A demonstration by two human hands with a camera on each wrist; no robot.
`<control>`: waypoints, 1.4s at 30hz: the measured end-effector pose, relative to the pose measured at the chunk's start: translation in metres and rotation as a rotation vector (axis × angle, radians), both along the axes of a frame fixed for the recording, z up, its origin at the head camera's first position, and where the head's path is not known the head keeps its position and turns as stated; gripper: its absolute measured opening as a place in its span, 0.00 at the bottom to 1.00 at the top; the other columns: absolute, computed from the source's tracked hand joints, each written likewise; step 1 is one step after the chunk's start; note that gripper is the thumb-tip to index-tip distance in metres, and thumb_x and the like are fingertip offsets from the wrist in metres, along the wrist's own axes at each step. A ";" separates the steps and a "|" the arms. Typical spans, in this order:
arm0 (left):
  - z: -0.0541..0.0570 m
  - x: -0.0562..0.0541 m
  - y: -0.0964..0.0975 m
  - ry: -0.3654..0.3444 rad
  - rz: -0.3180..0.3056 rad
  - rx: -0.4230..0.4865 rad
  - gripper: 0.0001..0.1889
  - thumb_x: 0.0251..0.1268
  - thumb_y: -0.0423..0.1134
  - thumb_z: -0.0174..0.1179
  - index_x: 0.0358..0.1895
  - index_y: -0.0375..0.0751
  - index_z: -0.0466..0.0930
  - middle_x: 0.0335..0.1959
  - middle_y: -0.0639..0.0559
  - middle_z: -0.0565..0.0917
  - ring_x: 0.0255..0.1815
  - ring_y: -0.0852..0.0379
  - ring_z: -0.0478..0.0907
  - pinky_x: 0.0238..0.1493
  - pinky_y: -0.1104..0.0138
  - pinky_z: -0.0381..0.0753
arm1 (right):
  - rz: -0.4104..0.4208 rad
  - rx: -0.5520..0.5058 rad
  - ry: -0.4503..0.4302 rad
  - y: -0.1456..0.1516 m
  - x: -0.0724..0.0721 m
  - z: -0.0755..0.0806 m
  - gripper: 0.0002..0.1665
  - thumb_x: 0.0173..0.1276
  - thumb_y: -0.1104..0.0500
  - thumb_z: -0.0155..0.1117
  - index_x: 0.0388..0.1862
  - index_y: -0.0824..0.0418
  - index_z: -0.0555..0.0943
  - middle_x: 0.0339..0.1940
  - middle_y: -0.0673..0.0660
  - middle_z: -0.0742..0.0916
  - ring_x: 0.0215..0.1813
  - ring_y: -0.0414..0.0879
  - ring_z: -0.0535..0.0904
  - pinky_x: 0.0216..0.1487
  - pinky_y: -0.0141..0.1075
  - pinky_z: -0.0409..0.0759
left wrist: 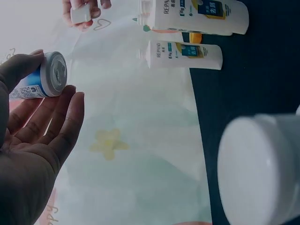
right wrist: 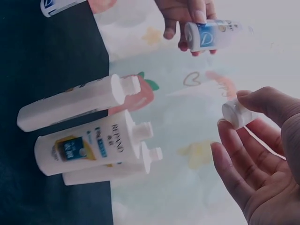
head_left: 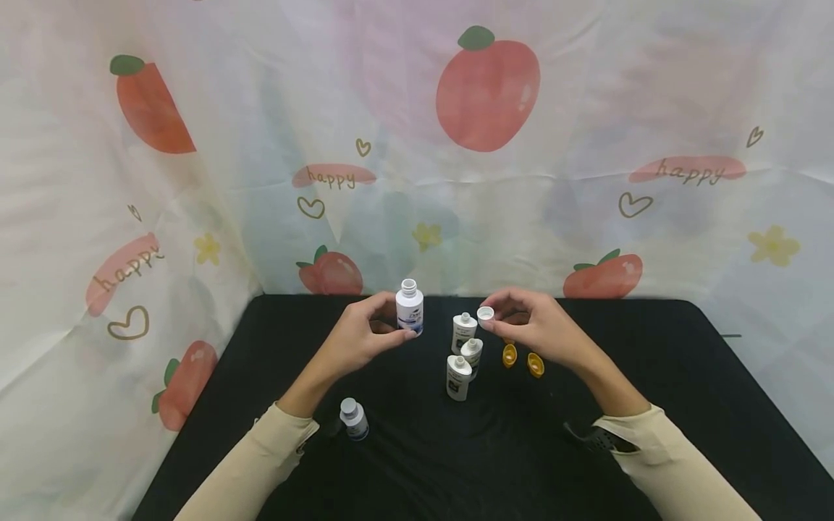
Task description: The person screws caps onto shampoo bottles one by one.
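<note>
Head view is evenly bright; 2 wrist views dimmer; foreground cap [left wrist: 246, 171] blurred.

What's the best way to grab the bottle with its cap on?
I'd grip the bottle round its body, just below the cap. Come from the side away from the left sleeve: that side looks roomier, and the bottle stands upright with a rounded body.
</note>
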State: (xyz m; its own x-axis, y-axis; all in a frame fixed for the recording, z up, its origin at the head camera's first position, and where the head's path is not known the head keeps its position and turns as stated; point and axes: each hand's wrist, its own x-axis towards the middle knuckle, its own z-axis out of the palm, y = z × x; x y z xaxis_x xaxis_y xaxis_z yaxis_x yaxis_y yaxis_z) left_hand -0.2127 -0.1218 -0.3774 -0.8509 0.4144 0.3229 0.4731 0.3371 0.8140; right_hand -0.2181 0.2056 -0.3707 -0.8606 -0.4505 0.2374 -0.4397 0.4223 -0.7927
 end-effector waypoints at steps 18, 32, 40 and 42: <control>0.005 0.006 0.017 0.003 0.001 0.066 0.24 0.58 0.33 0.75 0.57 0.38 0.77 0.48 0.46 0.85 0.47 0.52 0.84 0.46 0.65 0.86 | 0.102 -0.094 0.051 -0.011 -0.003 0.020 0.17 0.70 0.61 0.69 0.57 0.58 0.82 0.49 0.55 0.87 0.48 0.46 0.87 0.47 0.35 0.85; 0.000 0.011 0.030 -0.026 -0.029 0.115 0.25 0.58 0.33 0.74 0.58 0.40 0.77 0.48 0.46 0.84 0.47 0.52 0.84 0.50 0.55 0.86 | 0.193 -0.168 0.114 -0.016 -0.004 0.028 0.20 0.69 0.68 0.68 0.59 0.57 0.82 0.52 0.54 0.84 0.51 0.48 0.86 0.51 0.35 0.85; -0.004 0.016 0.038 -0.035 -0.045 0.122 0.24 0.59 0.34 0.74 0.58 0.40 0.76 0.48 0.48 0.84 0.47 0.54 0.84 0.49 0.57 0.87 | 0.140 -0.192 0.108 -0.018 -0.001 0.033 0.19 0.68 0.69 0.68 0.58 0.63 0.80 0.51 0.58 0.84 0.49 0.45 0.85 0.52 0.33 0.84; -0.005 0.017 0.040 -0.035 -0.045 0.125 0.24 0.59 0.33 0.74 0.58 0.40 0.77 0.48 0.48 0.84 0.46 0.54 0.84 0.48 0.57 0.87 | 0.138 -0.207 0.108 -0.019 -0.001 0.034 0.18 0.68 0.69 0.68 0.56 0.64 0.79 0.50 0.58 0.83 0.49 0.46 0.84 0.51 0.33 0.84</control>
State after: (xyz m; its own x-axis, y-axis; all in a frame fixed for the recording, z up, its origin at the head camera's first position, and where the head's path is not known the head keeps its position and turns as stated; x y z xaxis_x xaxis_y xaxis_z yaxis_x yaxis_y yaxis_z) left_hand -0.1955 -0.0819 -0.3821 -0.8437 0.4110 0.3453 0.4564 0.2107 0.8645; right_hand -0.2191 0.1868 -0.3365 -0.7592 -0.4942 0.4236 -0.5685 0.1864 -0.8013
